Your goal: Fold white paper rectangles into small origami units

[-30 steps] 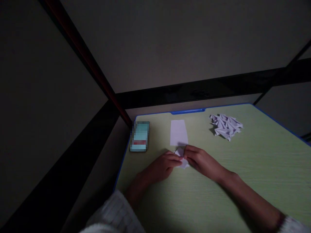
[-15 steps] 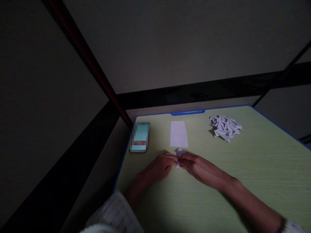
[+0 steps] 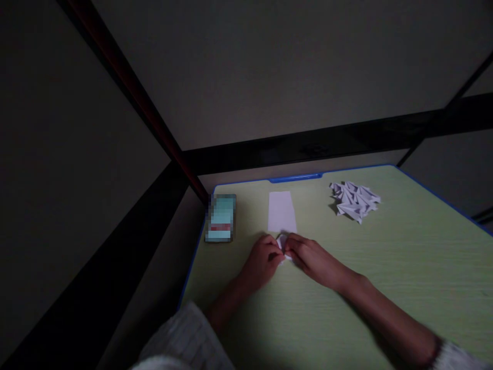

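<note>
A small piece of white folded paper (image 3: 282,240) is pinched between my two hands, low over the table. My left hand (image 3: 265,259) grips its left side, with thumb and fingers closed. From the right, my right hand (image 3: 310,256) holds the other side, fingertips almost meeting those of the left. Most of the paper is covered by my fingers, so its exact folds are hidden. Just beyond my hands lies a flat white sheet of paper (image 3: 281,211).
A pile of folded white paper pieces (image 3: 355,200) lies at the back right of the pale green table (image 3: 404,246). A phone (image 3: 221,218) with a blurred screen rests near the left edge. The table has a blue rim and a blue pen groove (image 3: 296,178) at the back, close to the wall.
Both hands have shifted slightly, and their fingers are now more bent around the folded paper, which shows less. The view has moved a little; the sheet, phone and pile stay put.
</note>
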